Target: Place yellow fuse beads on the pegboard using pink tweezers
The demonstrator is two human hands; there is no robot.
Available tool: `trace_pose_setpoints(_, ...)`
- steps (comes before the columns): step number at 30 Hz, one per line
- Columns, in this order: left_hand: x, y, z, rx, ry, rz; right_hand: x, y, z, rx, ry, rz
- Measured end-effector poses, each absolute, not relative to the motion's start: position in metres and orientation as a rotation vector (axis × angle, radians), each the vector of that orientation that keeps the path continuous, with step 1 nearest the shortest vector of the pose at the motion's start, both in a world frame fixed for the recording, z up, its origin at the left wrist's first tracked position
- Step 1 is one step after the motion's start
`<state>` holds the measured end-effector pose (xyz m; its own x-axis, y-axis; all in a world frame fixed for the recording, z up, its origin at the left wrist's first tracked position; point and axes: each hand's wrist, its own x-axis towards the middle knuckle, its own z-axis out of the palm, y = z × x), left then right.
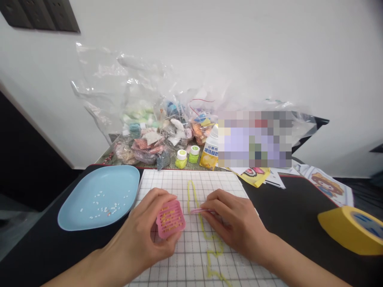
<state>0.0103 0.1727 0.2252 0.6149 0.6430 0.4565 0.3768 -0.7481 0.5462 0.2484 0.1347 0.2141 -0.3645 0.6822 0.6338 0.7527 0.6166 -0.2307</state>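
Observation:
My left hand [143, 235] is closed round a small pink slotted bead tray [170, 219] with yellow beads in its grooves, held just above the white gridded pegboard [179, 183]. My right hand [230, 221] pinches pink tweezers [197, 211], whose tip points left toward the tray. A line of yellow beads [190, 191] runs down the pegboard and zigzags below my right hand.
A light blue plate [98, 197] with several scattered white beads lies at the left. Clear bags of coloured beads [155, 131], two small green-capped jars [187, 157] and a yellow bottle [209, 153] stand behind the board. A yellow tape roll [353, 229] and printed sheets [326, 185] are at the right.

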Motion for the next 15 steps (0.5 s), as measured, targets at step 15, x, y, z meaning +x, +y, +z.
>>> trace_pose_setpoints(15,0.0113,0.1703,0.2276,2.703,0.644,0.823,0.2475,0.1345,0.2145,-1.132,-2.146,-0.16)
